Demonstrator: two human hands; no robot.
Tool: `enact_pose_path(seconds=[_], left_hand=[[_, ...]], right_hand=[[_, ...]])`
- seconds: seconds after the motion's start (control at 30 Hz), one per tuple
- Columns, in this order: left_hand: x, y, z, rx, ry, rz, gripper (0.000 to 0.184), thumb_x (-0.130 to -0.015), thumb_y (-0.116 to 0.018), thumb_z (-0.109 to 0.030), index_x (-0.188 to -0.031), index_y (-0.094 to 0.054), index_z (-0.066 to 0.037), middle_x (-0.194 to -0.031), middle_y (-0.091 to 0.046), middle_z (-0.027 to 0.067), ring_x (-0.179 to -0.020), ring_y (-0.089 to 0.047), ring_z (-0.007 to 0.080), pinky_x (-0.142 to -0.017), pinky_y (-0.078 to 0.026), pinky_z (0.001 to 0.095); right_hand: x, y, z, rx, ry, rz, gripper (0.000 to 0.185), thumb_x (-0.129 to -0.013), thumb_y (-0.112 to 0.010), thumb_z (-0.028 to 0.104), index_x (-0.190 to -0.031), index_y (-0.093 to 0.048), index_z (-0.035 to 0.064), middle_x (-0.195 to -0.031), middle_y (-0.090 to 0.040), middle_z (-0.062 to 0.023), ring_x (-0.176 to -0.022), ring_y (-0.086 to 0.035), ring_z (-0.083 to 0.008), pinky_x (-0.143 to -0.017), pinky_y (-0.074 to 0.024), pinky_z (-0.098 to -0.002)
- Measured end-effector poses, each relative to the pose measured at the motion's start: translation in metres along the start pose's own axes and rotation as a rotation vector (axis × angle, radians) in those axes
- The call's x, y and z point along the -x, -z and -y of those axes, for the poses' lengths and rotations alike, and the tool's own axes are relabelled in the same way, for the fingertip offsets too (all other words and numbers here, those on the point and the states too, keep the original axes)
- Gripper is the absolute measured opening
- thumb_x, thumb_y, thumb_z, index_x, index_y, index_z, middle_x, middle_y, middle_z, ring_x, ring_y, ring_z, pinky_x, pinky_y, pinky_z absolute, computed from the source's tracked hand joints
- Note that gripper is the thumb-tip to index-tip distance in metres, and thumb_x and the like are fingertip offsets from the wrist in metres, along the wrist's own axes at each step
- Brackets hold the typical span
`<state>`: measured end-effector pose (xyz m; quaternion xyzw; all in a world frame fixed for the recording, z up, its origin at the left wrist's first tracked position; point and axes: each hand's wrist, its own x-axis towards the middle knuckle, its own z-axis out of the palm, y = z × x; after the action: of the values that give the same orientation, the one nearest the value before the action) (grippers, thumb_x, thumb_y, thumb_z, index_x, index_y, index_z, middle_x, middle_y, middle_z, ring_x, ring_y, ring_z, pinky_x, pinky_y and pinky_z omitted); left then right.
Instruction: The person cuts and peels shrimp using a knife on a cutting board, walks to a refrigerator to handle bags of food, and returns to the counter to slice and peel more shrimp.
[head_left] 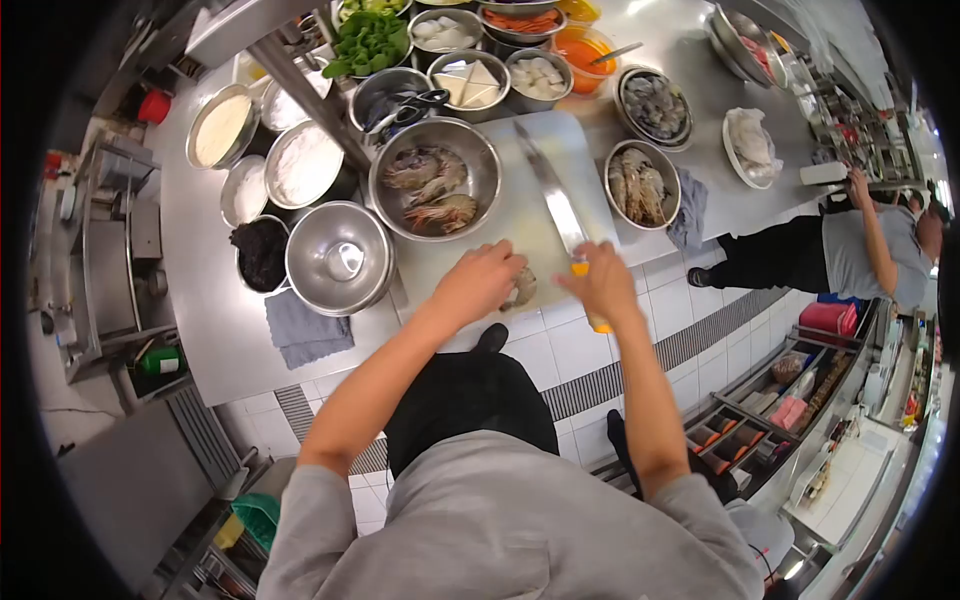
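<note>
My left hand [480,284] is closed, its bent fingertips at a grey prawn [523,289] near the front edge of the white cutting board [485,262]. A knife [553,195] lies across the board, blade pointing away from me. Over its yellow handle is my right hand [606,286], slightly blurred, with thumb and fingers apart. To the left of the board, a steel bowl [435,225] holds several whole prawns [428,172]. Another steel bowl [663,222] of prawns [637,187] stands to the right.
Stacked steel bowls [340,257], a grey cloth [308,330] and bowls of white powder [303,165] stand left. Behind are greens [370,42], white pieces [538,77] and peeled prawns [653,104]. A metal post [300,90] rises nearby. A person [870,250] stands at the right.
</note>
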<state>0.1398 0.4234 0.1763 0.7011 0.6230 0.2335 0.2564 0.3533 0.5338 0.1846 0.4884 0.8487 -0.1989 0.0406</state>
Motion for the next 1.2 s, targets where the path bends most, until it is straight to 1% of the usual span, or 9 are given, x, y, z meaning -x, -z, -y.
enact_pose_path(seconds=[0.17, 0.23, 0.27, 0.43, 0.57, 0.83, 0.93, 1.13, 1.2], left_hand=[[-0.079, -0.025, 0.007, -0.397, -0.204, 0.325, 0.031, -0.083, -0.064, -0.008, -0.114, -0.066, -0.008, -0.108, -0.061, 0.011, -0.11, -0.06, 0.0321, -0.1, -0.044, 0.0448], [-0.093, -0.034, 0.023, -0.559, -0.51, -0.154, 0.028, -0.084, -0.061, -0.009, -0.112, -0.066, -0.008, -0.11, -0.062, 0.0116, -0.108, -0.059, 0.0316, -0.098, -0.043, 0.0457], [-0.095, -0.034, 0.023, -0.561, -0.532, -0.141, 0.028, -0.084, -0.061, -0.009, -0.112, -0.066, -0.008, -0.11, -0.062, 0.0116, -0.108, -0.059, 0.0316, -0.098, -0.043, 0.0457], [-0.069, -0.04, 0.013, -0.121, 0.093, -0.171, 0.034, -0.083, -0.073, -0.022, -0.113, -0.064, -0.007, -0.108, -0.062, 0.0112, -0.105, -0.058, 0.0303, -0.094, -0.042, 0.0468], [-0.067, -0.058, 0.018, -0.312, -0.005, -0.154, 0.04, -0.081, -0.078, -0.025, -0.114, -0.065, -0.007, -0.101, -0.064, 0.0106, -0.099, -0.06, 0.0307, -0.093, -0.044, 0.0433], [-0.113, -0.068, -0.012, 0.247, 0.502, -0.17, 0.036, -0.09, -0.072, -0.027, -0.117, -0.063, -0.006, -0.105, -0.068, 0.0107, -0.103, -0.063, 0.031, -0.097, -0.043, 0.0469], [-0.14, -0.067, 0.007, -0.097, 0.209, -0.446, 0.046, -0.095, -0.064, -0.035, -0.129, -0.056, -0.004, -0.131, -0.059, 0.017, -0.125, -0.052, 0.034, -0.105, -0.037, 0.0526], [-0.178, -0.106, 0.022, -0.274, 0.235, -0.449, 0.074, -0.1, -0.047, -0.052, -0.154, -0.026, -0.007, -0.161, -0.021, 0.0202, -0.151, -0.013, 0.038, -0.112, -0.01, 0.0716], [-0.176, -0.107, 0.021, -0.264, 0.238, -0.426, 0.078, -0.099, -0.047, -0.054, -0.156, -0.022, -0.007, -0.162, -0.019, 0.0208, -0.152, -0.012, 0.038, -0.113, -0.008, 0.0712]], right_hand=[[0.024, -0.037, -0.025, -0.293, -0.069, -0.24, 0.065, -0.078, -0.072, 0.011, -0.138, -0.045, 0.0064, -0.105, -0.059, -0.0253, -0.096, -0.062, -0.0464, -0.085, -0.0512, -0.0509], [0.024, -0.035, -0.034, -0.324, -0.118, -0.206, 0.065, -0.079, -0.07, 0.01, -0.138, -0.044, 0.0056, -0.106, -0.059, -0.0269, -0.095, -0.061, -0.048, -0.085, -0.0507, -0.0516], [0.027, -0.037, -0.041, -0.4, -0.104, -0.292, 0.054, -0.084, -0.066, 0.014, -0.134, -0.047, 0.0037, -0.102, -0.063, -0.0268, -0.093, -0.063, -0.0466, -0.084, -0.0508, -0.05], [0.076, -0.02, -0.065, -0.771, -0.315, -0.025, 0.043, -0.093, -0.06, 0.029, -0.126, -0.053, 0.0009, -0.09, -0.068, -0.0241, -0.086, -0.066, -0.0425, -0.079, -0.0501, -0.0463], [0.119, -0.097, -0.08, -0.779, -0.387, -0.086, 0.045, -0.098, -0.058, 0.04, -0.118, -0.056, 0.0004, -0.078, -0.066, -0.0198, -0.074, -0.066, -0.0377, -0.069, -0.0496, -0.0429], [0.131, -0.115, -0.085, -1.013, -0.408, -0.084, 0.044, -0.097, -0.061, 0.045, -0.106, -0.06, 0.0013, -0.067, -0.064, -0.013, -0.061, -0.061, -0.0243, -0.06, -0.0457, -0.0362], [0.128, -0.1, -0.095, -0.996, -0.387, -0.046, 0.043, -0.097, -0.061, 0.044, -0.105, -0.06, 0.0023, -0.066, -0.062, -0.0122, -0.058, -0.06, -0.0234, -0.058, -0.0449, -0.036], [0.125, -0.09, -0.105, -0.984, -0.377, 0.039, 0.04, -0.098, -0.06, 0.043, -0.1, -0.06, 0.0031, -0.065, -0.062, -0.014, -0.058, -0.061, -0.0283, -0.057, -0.045, -0.0382], [0.121, -0.089, -0.104, -0.922, -0.338, 0.028, 0.04, -0.098, -0.059, 0.043, -0.1, -0.058, 0.0031, -0.067, -0.062, -0.0181, -0.06, -0.061, -0.0361, -0.059, -0.0461, -0.0421]])
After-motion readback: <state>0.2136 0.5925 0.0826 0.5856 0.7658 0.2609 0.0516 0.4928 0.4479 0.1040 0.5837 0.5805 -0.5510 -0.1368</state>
